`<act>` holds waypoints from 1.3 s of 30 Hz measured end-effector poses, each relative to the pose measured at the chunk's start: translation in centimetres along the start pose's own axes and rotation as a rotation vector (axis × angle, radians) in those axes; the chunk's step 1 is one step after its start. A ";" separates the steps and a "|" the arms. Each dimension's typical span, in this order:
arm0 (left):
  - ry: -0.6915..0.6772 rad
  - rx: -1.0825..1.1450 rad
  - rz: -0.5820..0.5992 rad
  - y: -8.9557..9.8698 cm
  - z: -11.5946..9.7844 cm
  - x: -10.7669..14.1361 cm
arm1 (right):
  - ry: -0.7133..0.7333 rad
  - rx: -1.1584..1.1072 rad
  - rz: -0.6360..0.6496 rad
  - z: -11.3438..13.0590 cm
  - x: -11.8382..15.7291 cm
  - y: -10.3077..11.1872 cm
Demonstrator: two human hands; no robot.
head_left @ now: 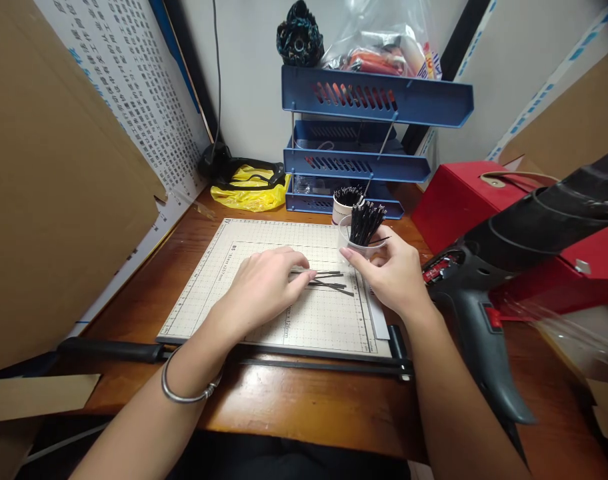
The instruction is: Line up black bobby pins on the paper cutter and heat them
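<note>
My right hand [394, 270] is closed round a clear plastic cup [343, 235] at the right of the board. Many thin black wire-like pieces [367, 223] with pale tips stand in it. My left hand [267, 283] rests low over the middle of the paper trimmer board [254, 233]. Its thumb and fingers are drawn together on several loose black wire-like pieces [341, 289], whose ends stick out to the right. The ends under my fingers are hidden.
Behind the cup is a white container [340, 212] of similar pieces, before a blue tiered rack [357, 163]. A heat gun [484, 313] and red box [454, 200] stand right. The trimmer's arm [304, 364] runs along the front. A yellow bag [251, 193] lies behind.
</note>
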State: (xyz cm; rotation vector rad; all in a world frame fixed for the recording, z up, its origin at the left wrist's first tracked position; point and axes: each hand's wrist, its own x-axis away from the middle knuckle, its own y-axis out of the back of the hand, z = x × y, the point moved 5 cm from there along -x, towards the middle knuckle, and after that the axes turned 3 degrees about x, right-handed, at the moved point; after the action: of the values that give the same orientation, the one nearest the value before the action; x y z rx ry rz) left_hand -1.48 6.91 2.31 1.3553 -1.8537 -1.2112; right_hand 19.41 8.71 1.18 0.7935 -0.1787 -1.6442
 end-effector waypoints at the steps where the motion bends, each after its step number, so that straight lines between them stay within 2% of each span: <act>1: -0.001 0.033 -0.041 0.1 0.0 0.0 | 0.014 0.006 0.010 0.1 0.0 0.0; 5: -0.015 0.265 -0.186 0.2 -0.5 0.0 | 0.102 0.000 0.086 0.9 0.4 -0.5; 10: -0.068 0.516 -0.236 -0.4 -2.0 -0.2 | 0.195 -0.070 0.222 1.9 0.9 -1.6; 13: -0.055 0.579 -0.256 -0.4 -2.2 -0.3 | 0.190 -0.104 0.273 2.2 1.1 -2.0; 16: -0.032 0.609 -0.294 0.6 -1.7 -0.6 | 0.144 -0.074 0.263 2.0 1.1 -1.8; 21: 0.082 0.448 -0.357 3.4 0.8 -3.3 | 0.091 0.030 0.116 1.2 0.6 -0.5; 25: 0.157 0.369 -0.368 3.9 4.0 -7.4 | 0.001 0.060 -0.024 0.3 0.2 0.4; 28: 0.196 0.330 -0.353 3.5 6.0 -10.5 | -0.049 0.062 -0.080 0.0 0.1 0.8; 31: 0.213 0.307 -0.342 2.8 7.2 -12.8 | -0.086 0.074 -0.101 -0.1 0.0 1.2; 39: 0.241 0.318 -0.255 0.4 8.8 -15.6 | -0.106 0.088 -0.072 -0.4 -0.1 1.1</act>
State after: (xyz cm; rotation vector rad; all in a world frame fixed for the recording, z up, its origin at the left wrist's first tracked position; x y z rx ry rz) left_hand -3.49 24.54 -0.05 1.8696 -1.7907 -0.8422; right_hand 20.57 8.70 1.48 0.7871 -0.3027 -1.7574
